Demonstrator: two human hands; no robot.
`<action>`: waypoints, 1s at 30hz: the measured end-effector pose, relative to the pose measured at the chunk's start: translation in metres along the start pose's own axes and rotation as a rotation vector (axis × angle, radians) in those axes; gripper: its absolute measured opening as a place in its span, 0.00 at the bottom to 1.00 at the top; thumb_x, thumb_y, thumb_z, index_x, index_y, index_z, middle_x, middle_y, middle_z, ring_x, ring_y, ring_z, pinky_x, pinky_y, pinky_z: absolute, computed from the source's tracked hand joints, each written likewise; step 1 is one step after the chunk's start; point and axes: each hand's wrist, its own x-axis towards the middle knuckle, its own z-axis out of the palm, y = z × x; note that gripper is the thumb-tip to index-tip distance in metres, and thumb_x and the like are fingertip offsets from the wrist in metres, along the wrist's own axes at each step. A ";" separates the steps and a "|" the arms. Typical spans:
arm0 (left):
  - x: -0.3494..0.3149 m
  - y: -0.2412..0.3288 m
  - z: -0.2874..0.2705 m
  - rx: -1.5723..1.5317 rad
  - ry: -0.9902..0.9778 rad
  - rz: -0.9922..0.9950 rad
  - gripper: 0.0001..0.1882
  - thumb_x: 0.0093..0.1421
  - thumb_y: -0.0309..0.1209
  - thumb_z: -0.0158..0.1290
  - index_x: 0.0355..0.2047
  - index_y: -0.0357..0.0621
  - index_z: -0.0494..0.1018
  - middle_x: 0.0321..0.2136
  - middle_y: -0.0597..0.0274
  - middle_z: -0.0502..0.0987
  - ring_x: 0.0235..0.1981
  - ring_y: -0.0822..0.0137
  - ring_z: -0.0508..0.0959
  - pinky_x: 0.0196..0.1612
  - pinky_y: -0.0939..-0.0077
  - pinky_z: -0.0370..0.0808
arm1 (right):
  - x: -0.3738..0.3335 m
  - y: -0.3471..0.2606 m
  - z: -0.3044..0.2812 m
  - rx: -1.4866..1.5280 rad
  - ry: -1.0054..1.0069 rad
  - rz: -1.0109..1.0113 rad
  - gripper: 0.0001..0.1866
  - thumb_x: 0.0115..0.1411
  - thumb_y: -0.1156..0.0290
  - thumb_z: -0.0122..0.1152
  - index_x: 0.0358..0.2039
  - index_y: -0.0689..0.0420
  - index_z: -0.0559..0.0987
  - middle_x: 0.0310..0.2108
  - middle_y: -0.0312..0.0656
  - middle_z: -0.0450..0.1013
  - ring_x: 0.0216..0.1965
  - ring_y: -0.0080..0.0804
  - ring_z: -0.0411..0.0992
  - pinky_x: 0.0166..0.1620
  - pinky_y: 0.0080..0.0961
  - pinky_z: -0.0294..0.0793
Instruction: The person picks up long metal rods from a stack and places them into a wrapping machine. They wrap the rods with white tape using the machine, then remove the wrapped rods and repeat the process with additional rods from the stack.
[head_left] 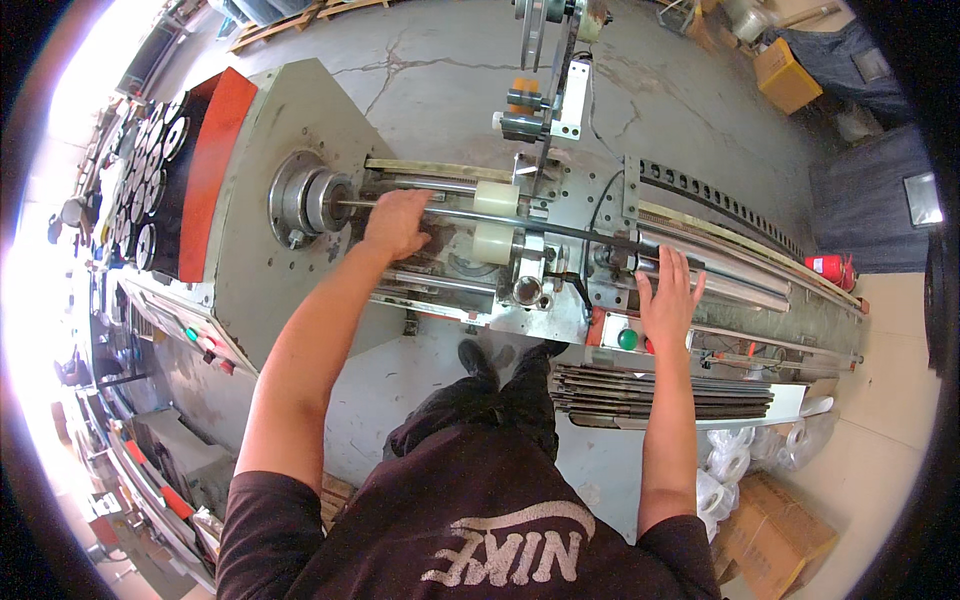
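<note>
A long thin metal rod (465, 213) runs across the machine from the round chuck (328, 202) on the left. Close to the chuck, my left hand (398, 222) is closed over the rod, its fingers on the far side and the thumb nearer me. Two cream rollers (493, 243) stand just right of that hand, one on each side of the rod. My right hand (668, 300) lies flat with its fingers stretched out, over the dark right-hand part of the rod. What its palm touches is hidden.
A green button (627, 340) sits on the machine's front, left of my right wrist. Below it, several dark strips (660, 395) lie stacked on a rack. Black rolls (150, 190) are piled at the left. Cardboard (775, 540) and plastic-wrapped rolls (712, 495) stand at lower right.
</note>
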 end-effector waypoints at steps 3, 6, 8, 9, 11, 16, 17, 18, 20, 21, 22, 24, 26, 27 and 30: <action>-0.003 -0.018 -0.009 0.049 -0.041 -0.047 0.35 0.51 0.37 0.72 0.59 0.44 0.73 0.55 0.51 0.80 0.59 0.48 0.76 0.64 0.55 0.70 | 0.000 0.007 0.003 -0.048 -0.027 0.039 0.35 0.73 0.48 0.54 0.73 0.55 0.64 0.73 0.43 0.62 0.75 0.44 0.56 0.77 0.61 0.37; 0.003 -0.020 -0.015 0.052 -0.134 -0.074 0.33 0.51 0.39 0.71 0.57 0.45 0.76 0.51 0.52 0.82 0.56 0.49 0.79 0.62 0.55 0.72 | 0.000 0.012 0.006 -0.097 -0.058 0.071 0.37 0.74 0.45 0.51 0.74 0.55 0.63 0.74 0.43 0.60 0.76 0.44 0.54 0.77 0.63 0.34; 0.005 -0.020 -0.013 0.028 -0.151 -0.050 0.32 0.50 0.39 0.72 0.54 0.45 0.77 0.49 0.50 0.82 0.53 0.46 0.80 0.58 0.53 0.75 | 0.003 0.007 0.006 -0.079 -0.057 0.064 0.37 0.74 0.45 0.51 0.74 0.55 0.63 0.74 0.43 0.61 0.76 0.44 0.54 0.77 0.63 0.34; 0.006 -0.020 -0.005 0.008 -0.128 -0.012 0.31 0.49 0.39 0.72 0.53 0.45 0.77 0.48 0.48 0.82 0.52 0.44 0.80 0.56 0.51 0.76 | 0.004 0.003 0.006 -0.070 -0.057 0.059 0.37 0.74 0.45 0.51 0.74 0.55 0.62 0.74 0.43 0.61 0.76 0.44 0.54 0.77 0.63 0.34; 0.015 -0.004 0.001 0.005 -0.128 0.031 0.30 0.48 0.39 0.72 0.51 0.44 0.77 0.46 0.46 0.83 0.50 0.42 0.81 0.54 0.49 0.78 | 0.003 0.001 0.007 -0.064 -0.047 0.053 0.36 0.74 0.45 0.51 0.74 0.55 0.63 0.73 0.43 0.61 0.76 0.44 0.55 0.77 0.64 0.35; 0.029 0.041 0.013 -0.016 -0.135 0.069 0.26 0.49 0.35 0.69 0.49 0.43 0.77 0.43 0.45 0.83 0.48 0.41 0.81 0.53 0.47 0.77 | 0.005 -0.020 0.009 -0.056 -0.021 0.023 0.35 0.73 0.47 0.53 0.72 0.55 0.65 0.72 0.45 0.63 0.75 0.46 0.56 0.76 0.66 0.37; 0.030 0.047 0.014 -0.027 -0.136 0.082 0.27 0.48 0.35 0.69 0.49 0.43 0.77 0.43 0.44 0.83 0.48 0.41 0.81 0.53 0.47 0.77 | 0.006 -0.025 0.010 -0.037 -0.026 0.016 0.35 0.73 0.47 0.54 0.72 0.55 0.65 0.72 0.45 0.63 0.75 0.46 0.57 0.76 0.66 0.38; 0.031 0.052 0.016 -0.038 -0.138 0.094 0.27 0.48 0.34 0.68 0.49 0.43 0.76 0.43 0.44 0.83 0.48 0.41 0.81 0.53 0.47 0.77 | 0.007 -0.029 0.012 -0.019 -0.031 0.010 0.35 0.73 0.47 0.54 0.72 0.55 0.65 0.72 0.45 0.63 0.75 0.46 0.57 0.76 0.66 0.38; 0.030 0.059 0.012 -0.055 -0.105 0.114 0.27 0.48 0.33 0.67 0.50 0.43 0.76 0.44 0.45 0.83 0.49 0.43 0.81 0.55 0.49 0.77 | 0.008 -0.041 0.008 -0.019 -0.036 0.007 0.35 0.72 0.48 0.55 0.72 0.55 0.65 0.71 0.44 0.63 0.75 0.46 0.57 0.76 0.66 0.38; 0.026 0.060 0.010 -0.063 -0.069 0.117 0.27 0.48 0.32 0.66 0.50 0.43 0.77 0.44 0.47 0.83 0.50 0.46 0.82 0.56 0.51 0.76 | 0.008 -0.042 0.009 -0.020 -0.033 0.003 0.35 0.72 0.48 0.55 0.72 0.55 0.65 0.71 0.44 0.64 0.75 0.46 0.57 0.76 0.66 0.38; 0.024 0.061 0.007 -0.067 -0.033 0.117 0.26 0.48 0.31 0.65 0.50 0.43 0.77 0.45 0.48 0.84 0.50 0.48 0.82 0.57 0.53 0.76 | 0.009 -0.045 0.010 -0.018 -0.029 -0.003 0.35 0.72 0.48 0.56 0.72 0.55 0.65 0.71 0.44 0.64 0.75 0.46 0.57 0.76 0.66 0.38; 0.022 0.045 0.008 -0.046 -0.073 0.096 0.30 0.49 0.33 0.66 0.54 0.44 0.75 0.47 0.49 0.83 0.52 0.49 0.81 0.58 0.54 0.75 | 0.010 -0.048 0.010 -0.021 -0.024 -0.007 0.35 0.72 0.48 0.56 0.71 0.55 0.65 0.71 0.44 0.64 0.74 0.46 0.58 0.76 0.65 0.38; 0.019 0.020 0.012 -0.028 -0.078 0.085 0.32 0.50 0.35 0.68 0.57 0.44 0.74 0.48 0.50 0.83 0.54 0.49 0.81 0.60 0.54 0.74 | 0.011 -0.050 0.009 -0.029 -0.024 -0.002 0.35 0.72 0.48 0.56 0.71 0.55 0.66 0.71 0.44 0.64 0.74 0.46 0.58 0.76 0.65 0.38; 0.015 0.005 0.012 -0.023 -0.063 0.085 0.33 0.50 0.36 0.69 0.58 0.45 0.74 0.49 0.51 0.83 0.54 0.49 0.81 0.60 0.54 0.74 | 0.012 -0.050 0.009 -0.033 -0.026 0.003 0.35 0.72 0.48 0.56 0.71 0.56 0.66 0.71 0.44 0.64 0.74 0.46 0.58 0.76 0.65 0.38; 0.004 -0.043 0.018 -0.018 0.012 0.067 0.35 0.51 0.39 0.71 0.59 0.45 0.74 0.49 0.51 0.83 0.54 0.49 0.81 0.60 0.54 0.74 | 0.011 -0.045 0.010 -0.049 -0.023 0.023 0.35 0.72 0.49 0.56 0.71 0.56 0.66 0.72 0.44 0.64 0.74 0.46 0.58 0.76 0.64 0.38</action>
